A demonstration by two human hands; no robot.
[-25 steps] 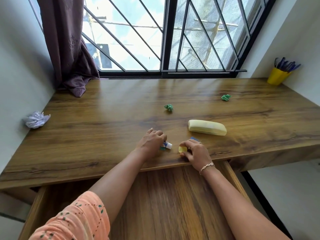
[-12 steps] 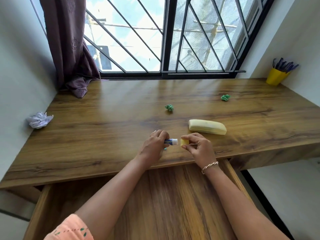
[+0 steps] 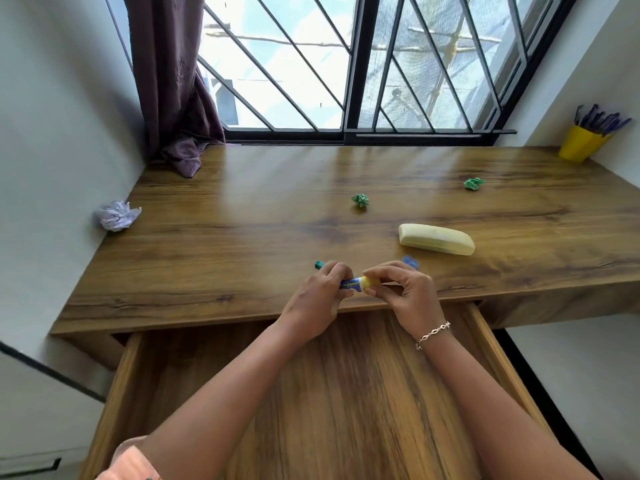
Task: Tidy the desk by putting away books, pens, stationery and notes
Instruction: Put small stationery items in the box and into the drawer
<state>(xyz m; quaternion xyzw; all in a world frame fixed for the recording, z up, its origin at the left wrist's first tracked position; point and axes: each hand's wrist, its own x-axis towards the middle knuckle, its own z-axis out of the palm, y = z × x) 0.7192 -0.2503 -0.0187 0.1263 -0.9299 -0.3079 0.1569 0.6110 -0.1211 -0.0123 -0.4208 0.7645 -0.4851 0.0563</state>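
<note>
Small glue stick (image 3: 356,283), blue-and-white body, yellow cap. Sits level just over the near edge of the table (image 3: 242,237). Left hand (image 3: 318,299) curled round the blue end; right hand (image 3: 405,296) pinching the cap, knuckles up.

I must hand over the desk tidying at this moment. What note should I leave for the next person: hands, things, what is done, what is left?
Left hand grips the glue stick by the body; right hand pinches its yellow cap end, over the front edge of the desk.
On the desk: pale yellow case, two green paper balls, white paper ball far left, blue item and teal item behind the hands.
Done: pens stand in the yellow cup; drawer open.
Left: put all these away.
</note>
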